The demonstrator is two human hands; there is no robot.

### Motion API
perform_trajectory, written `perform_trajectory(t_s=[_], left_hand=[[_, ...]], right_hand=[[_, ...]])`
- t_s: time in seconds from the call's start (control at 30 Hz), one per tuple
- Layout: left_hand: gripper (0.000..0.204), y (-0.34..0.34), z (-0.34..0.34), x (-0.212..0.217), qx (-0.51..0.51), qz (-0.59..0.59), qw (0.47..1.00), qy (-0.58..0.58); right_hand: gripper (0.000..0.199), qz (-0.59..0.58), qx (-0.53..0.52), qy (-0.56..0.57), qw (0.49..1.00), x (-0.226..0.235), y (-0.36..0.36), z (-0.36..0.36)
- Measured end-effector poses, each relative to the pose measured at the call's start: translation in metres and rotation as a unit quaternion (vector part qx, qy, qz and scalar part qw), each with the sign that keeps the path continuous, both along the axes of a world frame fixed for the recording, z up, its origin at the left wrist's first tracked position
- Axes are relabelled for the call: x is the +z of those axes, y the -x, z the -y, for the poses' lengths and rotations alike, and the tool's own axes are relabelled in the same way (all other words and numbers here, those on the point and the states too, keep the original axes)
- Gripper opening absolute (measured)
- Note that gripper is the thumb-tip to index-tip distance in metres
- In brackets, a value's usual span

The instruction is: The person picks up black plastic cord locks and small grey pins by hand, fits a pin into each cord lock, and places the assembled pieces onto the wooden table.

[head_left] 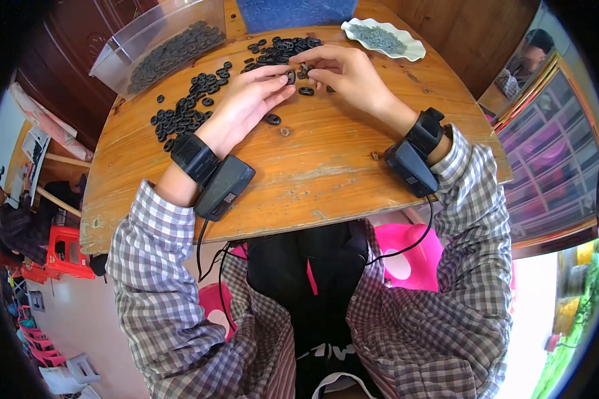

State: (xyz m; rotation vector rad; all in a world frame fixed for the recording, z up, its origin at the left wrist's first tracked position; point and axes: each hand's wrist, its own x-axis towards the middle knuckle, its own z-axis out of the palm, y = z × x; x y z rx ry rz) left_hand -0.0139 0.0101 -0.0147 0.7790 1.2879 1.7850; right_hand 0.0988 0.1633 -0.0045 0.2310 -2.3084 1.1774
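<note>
Over the far middle of the wooden table (299, 159), my two hands are close together. Thumb and fingers of my left hand (243, 103) pinch a small black oval piece with openings in it (291, 77). Opposite it, my right hand (353, 76) has its fingertips closed on a tiny dark part (303, 71), too small to name. Just below the fingers lies a loose black oval piece (306, 91), and another loose piece (273, 120) rests nearer to me. A scattered heap of such pieces (183, 114) spreads left of my left hand; a second heap (286, 48) sits beyond my fingers.
A clear plastic bin (116, 66) with many dark pieces stands far left, a blue bin (296, 14) at the back. The white scalloped dish (414, 50) holds small grey bits. Black wrist boxes (226, 188) trail cables. Other people are at both sides, away from my hands.
</note>
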Motion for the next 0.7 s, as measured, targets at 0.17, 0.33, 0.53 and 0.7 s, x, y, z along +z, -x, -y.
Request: perform_trajectory(t_s=[0.17, 0.33, 0.53, 0.7], left_hand=[[0.029, 0.001, -0.001, 0.000, 0.003, 0.016, 1.000, 0.000], [0.027, -0.001, 0.003, 0.006, -0.008, -0.047, 0.999, 0.010], [0.025, 0.006, 0.004, 0.003, -0.016, -0.061, 0.998, 0.030], [0.023, 0.000, 0.002, 0.007, -0.020, 0.001, 1.000, -0.016]], right_hand=[[0.018, 0.043, -0.017, 0.043, 0.998, 0.005, -0.004, -0.001], [0.012, 0.065, -0.019, 0.064, 0.996, 0.008, -0.004, -0.003], [0.008, 0.036, 0.008, 0.121, 0.992, 0.001, 0.003, -0.003], [0.014, 0.066, -0.004, 0.066, 0.996, 0.006, -0.003, -0.001]])
